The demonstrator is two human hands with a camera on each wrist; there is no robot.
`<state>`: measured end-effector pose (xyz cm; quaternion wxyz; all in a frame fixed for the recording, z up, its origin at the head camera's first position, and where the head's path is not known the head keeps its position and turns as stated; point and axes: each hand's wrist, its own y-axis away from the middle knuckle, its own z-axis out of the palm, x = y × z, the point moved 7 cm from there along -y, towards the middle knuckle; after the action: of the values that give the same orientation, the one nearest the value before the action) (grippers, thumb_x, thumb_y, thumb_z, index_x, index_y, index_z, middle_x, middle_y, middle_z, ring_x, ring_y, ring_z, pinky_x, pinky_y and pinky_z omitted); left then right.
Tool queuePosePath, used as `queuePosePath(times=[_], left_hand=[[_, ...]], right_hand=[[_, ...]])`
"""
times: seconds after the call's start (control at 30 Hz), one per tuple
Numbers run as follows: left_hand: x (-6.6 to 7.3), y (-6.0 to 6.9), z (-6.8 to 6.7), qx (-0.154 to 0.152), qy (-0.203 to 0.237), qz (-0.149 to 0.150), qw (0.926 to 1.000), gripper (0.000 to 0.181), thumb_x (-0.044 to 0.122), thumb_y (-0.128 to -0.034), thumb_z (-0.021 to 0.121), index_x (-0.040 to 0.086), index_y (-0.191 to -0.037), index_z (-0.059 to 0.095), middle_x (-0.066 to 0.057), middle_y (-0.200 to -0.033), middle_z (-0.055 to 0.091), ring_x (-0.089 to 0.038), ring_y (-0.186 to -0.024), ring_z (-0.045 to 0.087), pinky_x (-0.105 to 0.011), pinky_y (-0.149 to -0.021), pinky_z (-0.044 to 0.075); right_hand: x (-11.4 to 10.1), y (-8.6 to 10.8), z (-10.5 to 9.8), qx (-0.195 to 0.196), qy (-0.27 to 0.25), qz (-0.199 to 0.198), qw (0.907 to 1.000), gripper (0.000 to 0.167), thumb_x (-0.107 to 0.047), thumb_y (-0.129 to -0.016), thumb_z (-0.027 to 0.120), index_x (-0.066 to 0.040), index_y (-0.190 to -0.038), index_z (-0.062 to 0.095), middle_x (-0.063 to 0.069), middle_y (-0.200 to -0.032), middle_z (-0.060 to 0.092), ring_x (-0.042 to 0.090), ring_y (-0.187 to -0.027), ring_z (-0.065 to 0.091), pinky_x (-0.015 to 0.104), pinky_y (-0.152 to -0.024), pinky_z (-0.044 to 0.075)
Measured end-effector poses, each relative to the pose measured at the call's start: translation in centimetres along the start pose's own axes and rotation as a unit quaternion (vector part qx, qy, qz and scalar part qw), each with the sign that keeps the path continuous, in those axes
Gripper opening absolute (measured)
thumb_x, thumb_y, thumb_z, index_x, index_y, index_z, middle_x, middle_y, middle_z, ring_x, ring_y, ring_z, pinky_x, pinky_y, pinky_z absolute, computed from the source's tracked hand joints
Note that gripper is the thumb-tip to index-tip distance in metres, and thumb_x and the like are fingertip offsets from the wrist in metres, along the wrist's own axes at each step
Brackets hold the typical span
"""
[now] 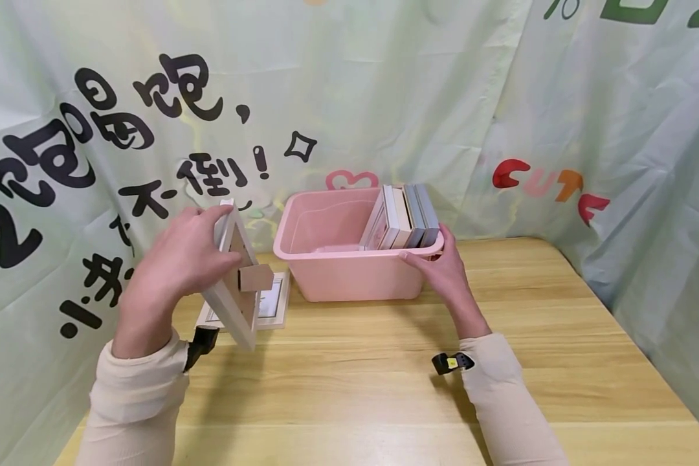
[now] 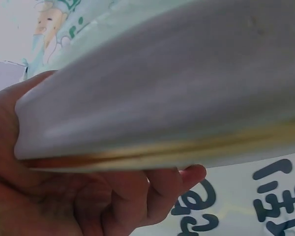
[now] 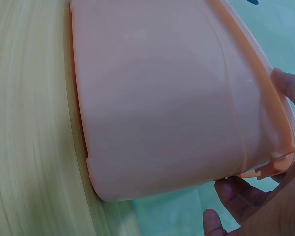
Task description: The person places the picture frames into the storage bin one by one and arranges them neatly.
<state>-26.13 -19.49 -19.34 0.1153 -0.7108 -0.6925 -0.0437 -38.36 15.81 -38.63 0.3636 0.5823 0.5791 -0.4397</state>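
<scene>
My left hand (image 1: 175, 262) holds a white picture frame (image 1: 233, 317) upright and tilted, thumb on one side and fingers on the other. Its brown backing and fold-out stand (image 1: 256, 278) face right. In the left wrist view, the frame's pale side (image 2: 152, 93) fills much of the picture, with fingers curled beneath. Below it, a light-coloured picture frame (image 1: 281, 301) lies flat on the table, partly hidden. My right hand (image 1: 451, 275) grips the rim of a pink plastic bin (image 1: 361, 278) at its right end. Several picture frames (image 1: 404, 220) stand side by side inside the bin's right part.
The wooden table (image 1: 338, 382) runs under everything. A pale green curtain (image 1: 384, 97) with black writing and coloured letters hangs behind and at both sides. Black wrist straps (image 1: 443, 364) sit on both sleeves.
</scene>
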Motion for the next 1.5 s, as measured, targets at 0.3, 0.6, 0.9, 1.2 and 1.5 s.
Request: queuePosePath(times=[0.3, 0.6, 0.9, 1.2, 1.5], left_hand=[[1.8, -0.3, -2.8, 0.021, -0.012, 0.008, 0.9997, 0.079, 0.023, -0.0783, 0.065, 0.019, -0.151, 0.033, -0.025, -0.126, 0.047, -0.038, -0.099, 0.048, -0.051, -0.073, 0.046], [3.2, -0.6, -4.7, 0.04, -0.009, 0.023, 0.9989, 0.078, 0.02, -0.0781, 0.06, 0.018, -0.151, 0.034, -0.024, -0.131, 0.048, -0.036, -0.106, 0.045, -0.051, -0.08, 0.043], [4.9, -1.8, -5.8, 0.045, 0.005, 0.024, 0.9987, 0.08, 0.023, -0.0817, 0.06, 0.024, -0.154, 0.027, -0.022, -0.136, 0.045, -0.034, -0.11, 0.042, -0.051, -0.08, 0.042], [5.9, -3.2, -5.7, 0.045, 0.021, 0.022, 0.9986, 0.079, 0.022, -0.0812, 0.057, 0.025, -0.154, 0.027, -0.017, -0.126, 0.05, -0.033, -0.11, 0.044, -0.047, -0.08, 0.042], [7.2, -5.2, -6.2, 0.062, 0.037, 0.032, 0.9969, 0.079, 0.021, -0.0792, 0.058, 0.024, -0.153, 0.029, -0.014, -0.116, 0.053, -0.029, -0.099, 0.05, -0.039, -0.07, 0.044]], right_hand=[[-0.1, 0.0, 0.0, 0.0, -0.007, 0.004, 1.0, 0.113, -0.053, -0.072, 0.079, -0.029, -0.156, 0.006, 0.007, -0.159, 0.026, 0.026, -0.142, 0.033, 0.049, -0.113, 0.033], [0.1, 0.0, -0.1, 0.002, 0.005, 0.01, 0.9999, 0.114, -0.056, -0.072, 0.078, -0.031, -0.156, 0.004, 0.006, -0.16, 0.024, 0.026, -0.144, 0.031, 0.049, -0.113, 0.032], [0.2, 0.0, 0.1, 0.001, -0.003, 0.005, 1.0, 0.115, -0.054, -0.072, 0.079, -0.028, -0.156, 0.005, 0.007, -0.159, 0.025, 0.026, -0.143, 0.032, 0.049, -0.113, 0.034], [0.2, 0.0, 0.0, 0.001, -0.005, 0.001, 1.0, 0.113, -0.053, -0.073, 0.079, -0.029, -0.156, 0.006, 0.007, -0.158, 0.028, 0.026, -0.14, 0.037, 0.047, -0.111, 0.035], [0.3, -0.1, 0.0, 0.005, 0.005, -0.005, 1.0, 0.114, -0.055, -0.073, 0.077, -0.028, -0.156, 0.005, 0.008, -0.158, 0.027, 0.027, -0.14, 0.037, 0.048, -0.111, 0.035]])
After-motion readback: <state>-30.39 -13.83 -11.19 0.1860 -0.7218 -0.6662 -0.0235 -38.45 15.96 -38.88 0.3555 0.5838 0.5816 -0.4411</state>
